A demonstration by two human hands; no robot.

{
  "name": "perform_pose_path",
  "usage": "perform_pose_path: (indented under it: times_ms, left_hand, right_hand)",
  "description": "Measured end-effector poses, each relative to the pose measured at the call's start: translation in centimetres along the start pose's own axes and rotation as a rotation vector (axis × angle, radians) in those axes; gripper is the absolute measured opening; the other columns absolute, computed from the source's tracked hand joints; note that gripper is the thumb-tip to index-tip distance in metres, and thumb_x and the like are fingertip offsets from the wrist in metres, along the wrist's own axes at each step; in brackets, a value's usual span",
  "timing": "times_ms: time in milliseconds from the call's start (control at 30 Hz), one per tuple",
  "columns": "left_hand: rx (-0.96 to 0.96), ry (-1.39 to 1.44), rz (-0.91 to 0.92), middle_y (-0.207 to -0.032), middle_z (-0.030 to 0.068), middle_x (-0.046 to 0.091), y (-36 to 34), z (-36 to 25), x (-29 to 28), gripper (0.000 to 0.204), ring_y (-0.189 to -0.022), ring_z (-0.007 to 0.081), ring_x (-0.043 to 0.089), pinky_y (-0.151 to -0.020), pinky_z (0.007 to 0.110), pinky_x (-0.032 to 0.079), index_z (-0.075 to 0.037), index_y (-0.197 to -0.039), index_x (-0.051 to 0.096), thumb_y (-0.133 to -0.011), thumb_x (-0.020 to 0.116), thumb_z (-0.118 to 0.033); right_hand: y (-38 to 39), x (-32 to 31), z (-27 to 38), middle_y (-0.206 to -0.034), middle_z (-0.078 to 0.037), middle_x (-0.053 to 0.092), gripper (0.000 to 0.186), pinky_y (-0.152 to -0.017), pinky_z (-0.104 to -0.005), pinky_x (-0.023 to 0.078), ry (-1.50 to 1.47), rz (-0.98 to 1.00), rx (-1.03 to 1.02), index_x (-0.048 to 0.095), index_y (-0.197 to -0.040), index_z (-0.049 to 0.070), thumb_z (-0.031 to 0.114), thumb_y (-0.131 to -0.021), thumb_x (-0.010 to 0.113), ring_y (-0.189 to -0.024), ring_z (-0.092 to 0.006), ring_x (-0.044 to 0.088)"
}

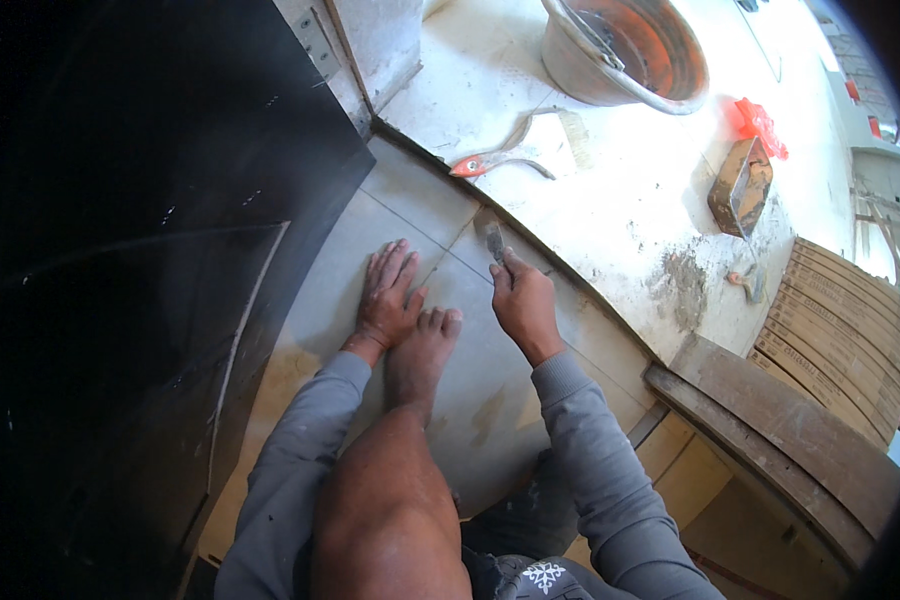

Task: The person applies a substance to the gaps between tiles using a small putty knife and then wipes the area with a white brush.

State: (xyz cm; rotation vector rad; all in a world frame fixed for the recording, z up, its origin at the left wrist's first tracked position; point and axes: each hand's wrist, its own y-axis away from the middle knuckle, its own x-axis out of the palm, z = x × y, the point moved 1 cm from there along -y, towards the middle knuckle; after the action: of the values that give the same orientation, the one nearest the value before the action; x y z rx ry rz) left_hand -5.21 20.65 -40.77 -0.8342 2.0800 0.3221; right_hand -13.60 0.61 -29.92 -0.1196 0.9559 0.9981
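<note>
My left hand (pixel 388 305) lies flat on the grey floor tiles (pixel 370 225), fingers apart and holding nothing. Its thumb side is close to the toes of my bare foot (pixel 420 360). My right hand (pixel 526 308) is closed round a small scraper (pixel 495 240), whose handle is mostly hidden in the fingers. The scraper's grey blade points away from me, near a joint between tiles and the raised edge on the right. Dust or residue marks the tiles around the blade.
A large dark panel (pixel 140 250) stands at left. Beyond the raised edge are a red-handled brush (pixel 480 162), a bucket (pixel 580 70), a red plastic bag (pixel 760 128) and a dirty rectangular container (pixel 740 190). Cardboard boxes (pixel 830 330) and wooden planks (pixel 770 430) lie at right.
</note>
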Motion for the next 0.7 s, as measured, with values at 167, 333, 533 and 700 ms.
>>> perform_pose_path:
  times_ms: [167,333,533,700]
  left_hand:
    - [0.006,0.02,-0.012,-0.15,0.0212,0.04,0.0,0.2,-0.1,0.054,-0.14,0.0423,0.034,-0.116,0.056,0.022,-0.001,-0.138,0.051,-0.09,0.06,-0.024]
    - [0.009,0.007,-0.007,-0.15,0.0217,0.04,-0.2,0.3,0.1,0.053,-0.139,0.0424,0.035,-0.116,0.056,0.022,0.0,-0.137,0.051,-0.092,0.057,-0.026]
    - [0.007,0.003,-0.009,-0.149,0.0219,0.041,0.0,0.2,0.3,0.05,-0.139,0.0421,0.036,-0.116,0.056,0.023,0.0,-0.135,0.053,-0.091,0.057,-0.025]
    - [0.008,0.013,-0.016,-0.148,0.0223,0.042,-0.2,0.0,-0.2,0.05,-0.138,0.0429,0.037,-0.116,0.057,0.022,0.0,-0.135,0.053,-0.091,0.057,-0.023]
  right_hand:
    - [1.5,0.6,0.0,-0.083,-0.031,0.064,0.032,-0.073,-0.0469,0.052,-0.063,0.01,0.004,0.065,-0.116,-0.005,0.015,-0.091,0.059,-0.081,-0.0442,0.066]
    - [3.3,2.9,-2.3,-0.072,-0.01,0.062,0.04,-0.049,-0.0314,0.048,-0.327,0.091,0.211,0.061,-0.126,-0.005,0.021,-0.096,0.059,-0.056,-0.0172,0.059]
    - [1.4,3.4,-1.8,-0.071,-0.005,0.06,0.041,-0.039,-0.026,0.044,-0.509,0.088,0.377,0.059,-0.13,-0.005,0.02,-0.097,0.058,-0.049,-0.0105,0.055]
    - [1.8,1.1,0.2,-0.072,-0.007,0.06,0.043,-0.039,-0.0258,0.044,-0.514,0.222,0.459,0.057,-0.132,-0.006,0.02,-0.098,0.057,-0.049,-0.0108,0.055]
